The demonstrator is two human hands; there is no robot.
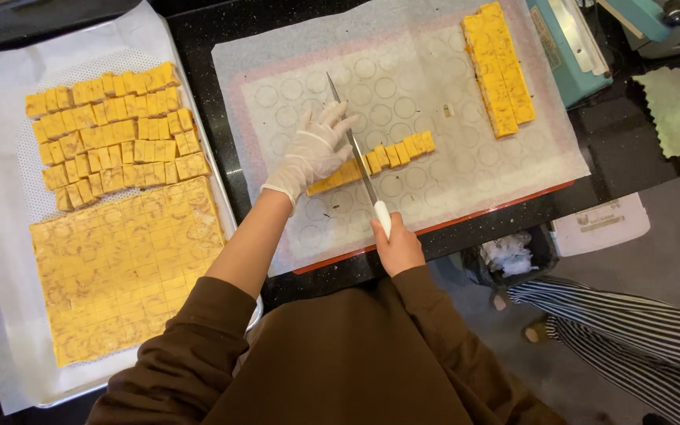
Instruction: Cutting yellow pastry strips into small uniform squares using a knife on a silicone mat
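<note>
On the mat, my gloved left hand pins the yellow strip; my right hand grips the knife, whose blade could nick those fingers.

I see the left hand in a thin white glove, palm down, fingers spread and pointing to the far side. Left forearm bare, brown sleeve pushed above the elbow. Right hand bare, nearer than the left, fist closed in a grip, brown sleeve at the wrist.
</note>
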